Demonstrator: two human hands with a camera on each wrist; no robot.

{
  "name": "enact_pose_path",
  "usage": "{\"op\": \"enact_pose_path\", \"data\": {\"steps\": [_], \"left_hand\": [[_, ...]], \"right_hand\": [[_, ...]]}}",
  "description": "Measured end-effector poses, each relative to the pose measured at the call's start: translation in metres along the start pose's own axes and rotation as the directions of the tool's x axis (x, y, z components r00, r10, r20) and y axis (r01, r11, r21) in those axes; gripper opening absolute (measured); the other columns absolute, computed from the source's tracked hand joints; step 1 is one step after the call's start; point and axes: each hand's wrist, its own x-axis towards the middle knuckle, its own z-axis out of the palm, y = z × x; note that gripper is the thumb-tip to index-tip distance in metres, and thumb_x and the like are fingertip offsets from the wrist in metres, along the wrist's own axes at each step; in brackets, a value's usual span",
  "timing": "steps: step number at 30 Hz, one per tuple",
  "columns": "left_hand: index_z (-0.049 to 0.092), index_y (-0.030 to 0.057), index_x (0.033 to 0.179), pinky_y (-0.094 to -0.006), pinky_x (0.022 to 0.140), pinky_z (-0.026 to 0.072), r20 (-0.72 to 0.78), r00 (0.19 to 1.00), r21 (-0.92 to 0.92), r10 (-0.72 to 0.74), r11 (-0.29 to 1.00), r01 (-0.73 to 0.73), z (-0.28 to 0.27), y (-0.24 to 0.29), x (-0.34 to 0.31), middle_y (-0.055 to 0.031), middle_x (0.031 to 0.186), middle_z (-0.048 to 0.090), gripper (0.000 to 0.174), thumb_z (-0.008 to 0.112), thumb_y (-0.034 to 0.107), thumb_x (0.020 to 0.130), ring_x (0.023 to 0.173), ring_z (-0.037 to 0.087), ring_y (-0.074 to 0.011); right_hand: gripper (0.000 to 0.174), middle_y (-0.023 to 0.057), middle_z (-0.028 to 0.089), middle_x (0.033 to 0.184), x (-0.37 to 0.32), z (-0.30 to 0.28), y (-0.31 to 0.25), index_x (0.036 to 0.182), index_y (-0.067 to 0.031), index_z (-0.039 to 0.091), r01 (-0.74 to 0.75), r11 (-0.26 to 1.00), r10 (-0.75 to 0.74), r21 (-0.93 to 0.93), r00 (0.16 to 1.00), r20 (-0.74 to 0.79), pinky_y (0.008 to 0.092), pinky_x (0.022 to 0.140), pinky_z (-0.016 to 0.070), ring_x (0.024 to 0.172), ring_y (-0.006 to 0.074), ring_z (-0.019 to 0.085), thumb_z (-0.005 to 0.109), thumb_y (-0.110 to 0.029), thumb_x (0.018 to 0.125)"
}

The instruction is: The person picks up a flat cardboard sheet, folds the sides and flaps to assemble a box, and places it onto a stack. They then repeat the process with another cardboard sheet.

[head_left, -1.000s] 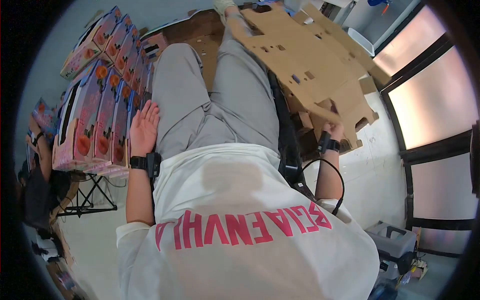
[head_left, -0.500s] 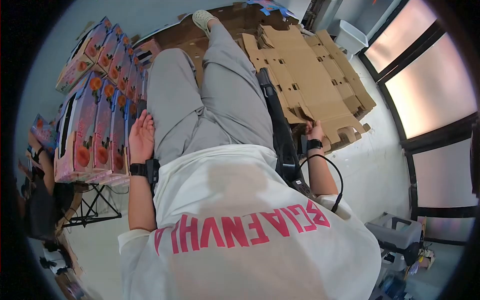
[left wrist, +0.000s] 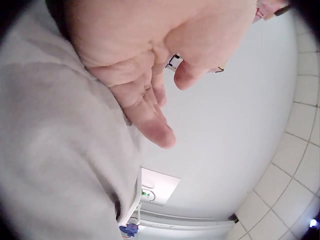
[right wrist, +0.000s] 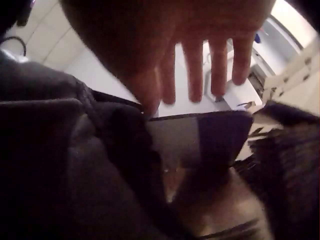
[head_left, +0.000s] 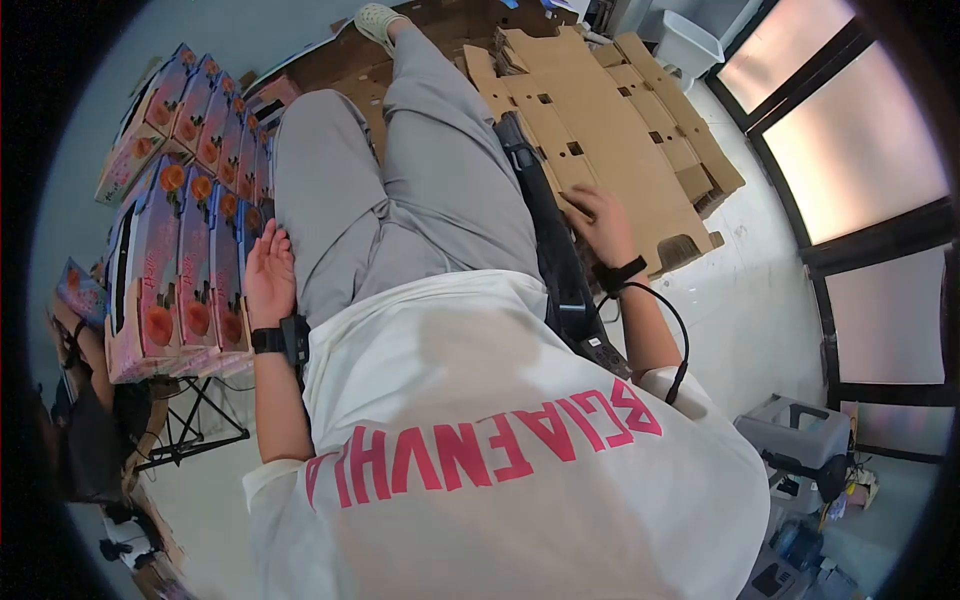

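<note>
Flattened brown cardboard sheets (head_left: 600,130) lie stacked at the right of the person's legs. My right hand (head_left: 602,222) is over the near left edge of this stack, beside a long black case-like object (head_left: 545,215). In the right wrist view the fingers (right wrist: 195,75) are straight and spread, with nothing held between them. My left hand (head_left: 270,275) hangs palm up beside the grey trouser leg (head_left: 325,190), its fingers loosely bent and holding nothing. The left wrist view shows the same hand (left wrist: 135,70) against the trouser cloth.
Stacked printed cartons (head_left: 160,250) with fruit pictures stand at the left on a black folding stand (head_left: 190,425). Another person's arm (head_left: 85,345) is at far left. A white basin (head_left: 690,45) stands behind the cardboard, and a grey crate-like box (head_left: 795,430) is at lower right.
The raised cardboard sheet has come down flat onto the stack. My right hand has let go of its near edge and moved left over the stack. My left hand stays beside the leg.
</note>
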Motion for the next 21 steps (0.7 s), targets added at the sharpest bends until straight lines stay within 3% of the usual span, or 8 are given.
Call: {"op": "enact_pose_path", "data": {"steps": [2,5,8,11,14,17,20,21], "left_hand": [[0.043,-0.0036,0.148,-0.028,0.093,0.053,0.026,1.0,0.003,-0.004,1.0,0.004,0.0,0.0,0.002,-0.0163,0.121,0.064,0.045,0.047,0.016,0.108,0.104,0.062,-0.0209],[0.044,-0.0034,0.148,-0.028,0.092,0.0527,0.024,1.0,-0.001,-0.019,1.0,0.019,0.0,0.001,0.0,-0.0159,0.121,0.064,0.045,0.047,0.016,0.108,0.104,0.062,-0.0209],[0.044,-0.0034,0.147,-0.028,0.092,0.0527,-0.02,1.0,0.033,0.003,0.999,-0.002,-0.001,0.001,-0.001,-0.0155,0.121,0.064,0.044,0.047,0.016,0.108,0.105,0.062,-0.0209],[0.047,-0.0035,0.144,-0.028,0.09,0.056,-0.005,1.0,0.014,-0.007,1.0,0.007,-0.001,0.001,0.002,-0.0163,0.119,0.067,0.042,0.047,0.018,0.108,0.103,0.065,-0.0216],[0.048,-0.0037,0.142,-0.0277,0.089,0.0575,0.026,1.0,0.004,-0.01,1.0,0.009,0.001,0.0,0.003,-0.0165,0.118,0.068,0.041,0.047,0.019,0.108,0.102,0.067,-0.0217],[0.049,-0.004,0.142,-0.0279,0.088,0.0579,0.017,1.0,0.015,-0.002,1.0,0.001,0.0,0.002,0.002,-0.0164,0.117,0.068,0.041,0.047,0.018,0.108,0.101,0.067,-0.0217],[0.049,-0.0038,0.141,-0.0284,0.086,0.0588,0.009,1.0,0.015,0.004,1.0,-0.004,0.002,-0.001,0.003,-0.0161,0.116,0.068,0.04,0.047,0.018,0.108,0.099,0.067,-0.0216],[0.05,-0.0037,0.141,-0.0285,0.085,0.0591,0.006,1.0,0.015,0.003,1.0,-0.003,0.002,0.0,0.002,-0.0159,0.115,0.068,0.04,0.047,0.019,0.107,0.098,0.067,-0.0215]], "right_hand": [[0.024,0.015,0.073,0.118,0.002,0.0,0.018,0.109,0.0008,0.07,-0.144,0.987,0.104,0.074,0.915,0.39,0.0375,0.09,0.0529,0.103,0.0328,0.069,0.071,-0.015,0.091],[0.024,0.0184,0.067,0.131,-0.006,0.006,0.038,0.111,0.002,0.069,-0.217,0.936,0.07,0.276,0.885,0.459,0.0383,0.096,0.052,0.112,0.0353,0.067,0.069,-0.009,0.09],[0.033,0.0174,0.063,0.137,-0.012,0.011,0.044,0.12,0.0002,0.066,-0.051,0.998,0.022,0.042,0.856,0.516,0.0386,0.098,0.0522,0.114,0.0349,0.066,0.067,-0.006,0.088],[0.038,0.0157,0.059,0.143,-0.011,0.013,0.044,0.127,-0.0025,0.063,0.032,0.999,-0.043,0.03,0.856,0.515,0.039,0.101,0.0513,0.118,0.0352,0.064,0.062,-0.007,0.09],[0.04,0.0122,0.052,0.151,-0.01,0.026,0.047,0.132,-0.0039,0.061,0.136,0.982,-0.048,-0.128,0.846,0.531,0.0415,0.104,0.048,0.13,0.0314,0.058,0.058,-0.012,0.092],[0.04,0.0091,0.048,0.154,-0.013,0.032,0.045,0.133,-0.0062,0.062,0.21,0.926,-0.01,-0.313,0.844,0.537,0.0425,0.107,0.0439,0.136,0.0265,0.052,0.056,-0.018,0.095],[0.047,0.0068,0.042,0.16,-0.018,0.043,0.048,0.142,-0.0091,0.055,0.221,0.822,0.138,-0.525,0.817,0.56,0.0426,0.106,0.0418,0.136,0.0238,0.051,0.054,-0.021,0.097],[0.049,0.0068,0.041,0.16,-0.02,0.05,0.054,0.145,-0.01,0.052,0.232,0.82,0.117,-0.523,0.826,0.551,0.0423,0.106,0.0417,0.136,0.0238,0.051,0.053,-0.022,0.098]]}}
